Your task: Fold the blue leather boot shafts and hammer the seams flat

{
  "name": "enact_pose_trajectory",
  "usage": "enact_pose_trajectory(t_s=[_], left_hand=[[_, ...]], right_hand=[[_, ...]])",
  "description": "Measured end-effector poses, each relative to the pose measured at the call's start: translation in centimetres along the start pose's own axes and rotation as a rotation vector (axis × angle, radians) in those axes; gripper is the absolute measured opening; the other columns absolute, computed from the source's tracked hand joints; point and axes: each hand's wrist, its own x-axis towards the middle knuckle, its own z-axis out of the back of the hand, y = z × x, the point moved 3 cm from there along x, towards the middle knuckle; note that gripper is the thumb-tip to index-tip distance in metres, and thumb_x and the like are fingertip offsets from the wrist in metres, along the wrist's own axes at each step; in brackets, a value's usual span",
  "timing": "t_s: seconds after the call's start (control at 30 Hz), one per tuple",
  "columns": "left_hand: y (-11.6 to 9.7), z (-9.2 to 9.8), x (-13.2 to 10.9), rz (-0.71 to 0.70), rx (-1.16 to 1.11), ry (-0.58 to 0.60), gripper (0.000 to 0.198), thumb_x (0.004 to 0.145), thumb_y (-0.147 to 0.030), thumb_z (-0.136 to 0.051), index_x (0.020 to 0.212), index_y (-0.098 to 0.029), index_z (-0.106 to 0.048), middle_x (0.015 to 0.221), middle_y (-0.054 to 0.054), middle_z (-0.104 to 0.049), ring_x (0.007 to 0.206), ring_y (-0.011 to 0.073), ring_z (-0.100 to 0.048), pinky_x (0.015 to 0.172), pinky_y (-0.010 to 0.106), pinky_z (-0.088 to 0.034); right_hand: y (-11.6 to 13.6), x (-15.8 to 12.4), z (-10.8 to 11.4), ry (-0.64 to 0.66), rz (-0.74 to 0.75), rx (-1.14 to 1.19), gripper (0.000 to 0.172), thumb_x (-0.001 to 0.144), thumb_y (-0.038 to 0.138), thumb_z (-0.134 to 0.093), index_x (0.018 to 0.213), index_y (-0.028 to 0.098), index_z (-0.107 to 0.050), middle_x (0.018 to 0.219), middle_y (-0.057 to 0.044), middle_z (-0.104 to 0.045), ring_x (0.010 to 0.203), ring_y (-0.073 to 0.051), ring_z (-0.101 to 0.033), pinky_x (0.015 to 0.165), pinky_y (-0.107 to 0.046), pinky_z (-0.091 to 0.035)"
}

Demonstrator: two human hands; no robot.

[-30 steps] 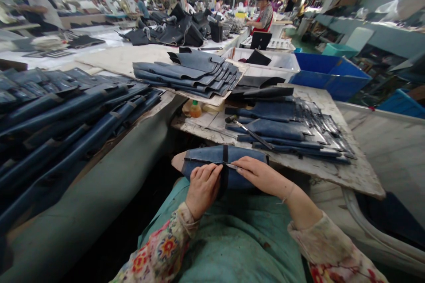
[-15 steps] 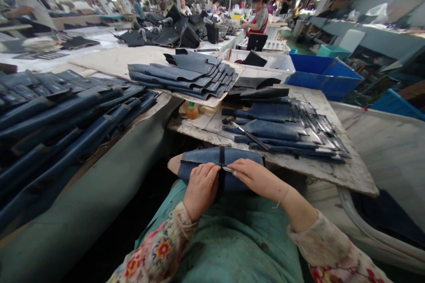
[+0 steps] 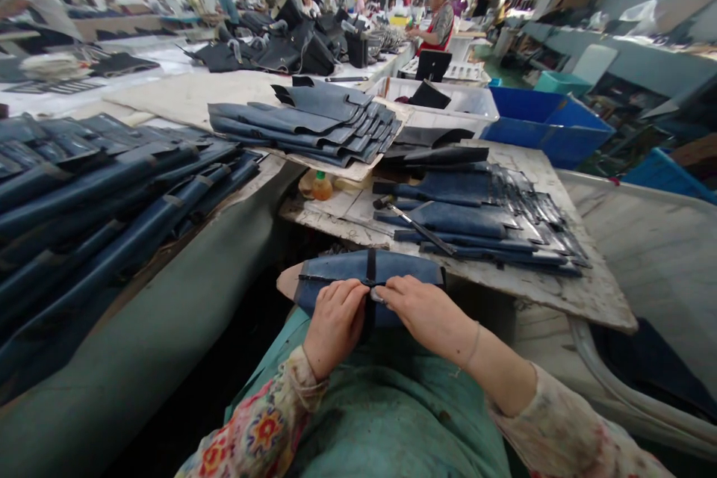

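A folded dark blue leather piece [image 3: 347, 269] with a black strap across its middle lies on a board on my lap. My left hand [image 3: 334, 325] presses on it with curled fingers beside the strap. My right hand [image 3: 426, 314] pinches the strap's near end; a small metal part shows at the fingertips. On the worn work board [image 3: 560, 284] ahead lie several blue leather pieces [image 3: 453, 216] and a hammer [image 3: 414, 225].
A long row of blue pieces [image 3: 101, 194] runs along the grey conveyor [image 3: 168, 328] at left. Another stack [image 3: 314, 123] sits behind a small orange bottle [image 3: 321, 187]. Blue bins [image 3: 546, 123] stand at right. Other people work at far tables.
My right hand has slid left along the piece toward the strap, now meeting the left hand. The view has shifted slightly.
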Motion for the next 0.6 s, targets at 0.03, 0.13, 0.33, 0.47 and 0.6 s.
enact_pose_trajectory(t_s=[0.03, 0.13, 0.33, 0.47, 0.6], left_hand=[[0.0, 0.1, 0.1, -0.002, 0.004, 0.001, 0.022, 0.087, -0.015, -0.042, 0.103, -0.018, -0.057, 0.103, 0.008, -0.061, 0.094, 0.0200, -0.053, 0.081, 0.035, -0.041], [-0.2, 0.1, 0.2, -0.020, 0.013, 0.009, 0.022, 0.087, -0.014, -0.043, 0.103, -0.018, -0.058, 0.103, 0.007, -0.061, 0.093, 0.0202, -0.053, 0.081, 0.035, -0.041], [-0.4, 0.1, 0.0, -0.036, 0.023, 0.051, 0.027, 0.086, -0.011, -0.043, 0.107, -0.017, -0.057, 0.110, 0.007, -0.061, 0.097, 0.0202, -0.052, 0.085, 0.036, -0.041], [-0.4, 0.2, 0.0, -0.044, 0.014, 0.078, 0.030, 0.084, -0.009, -0.043, 0.109, -0.016, -0.056, 0.114, 0.008, -0.061, 0.101, 0.0205, -0.052, 0.086, 0.036, -0.041], [-0.4, 0.3, 0.1, -0.045, 0.009, 0.078, 0.030, 0.083, -0.009, -0.043, 0.109, -0.016, -0.056, 0.115, 0.008, -0.061, 0.102, 0.0206, -0.052, 0.086, 0.037, -0.040]], right_hand=[[0.0, -0.1, -0.1, -0.008, 0.012, 0.006, 0.032, 0.089, 0.013, -0.038, 0.115, 0.021, -0.056, 0.104, -0.009, -0.059, 0.094, -0.019, -0.054, 0.080, -0.031, -0.047], [-0.7, -0.3, -0.4, -0.037, 0.040, 0.119, 0.032, 0.090, 0.016, -0.038, 0.117, 0.020, -0.055, 0.107, -0.008, -0.059, 0.098, -0.018, -0.053, 0.086, -0.032, -0.046], [-2.1, -0.1, -0.8, -0.038, 0.017, 0.264, 0.032, 0.092, 0.020, -0.036, 0.116, 0.015, -0.056, 0.111, -0.010, -0.059, 0.103, -0.018, -0.053, 0.092, -0.034, -0.043], [-1.3, 0.1, -0.7, -0.033, -0.029, 0.193, 0.032, 0.091, 0.018, -0.037, 0.118, 0.015, -0.055, 0.107, -0.009, -0.060, 0.100, -0.019, -0.054, 0.092, -0.034, -0.044], [-0.2, 0.2, -0.9, -0.056, -0.090, 0.088, 0.033, 0.090, 0.015, -0.036, 0.117, 0.016, -0.055, 0.107, -0.009, -0.059, 0.098, -0.019, -0.054, 0.090, -0.035, -0.046]])
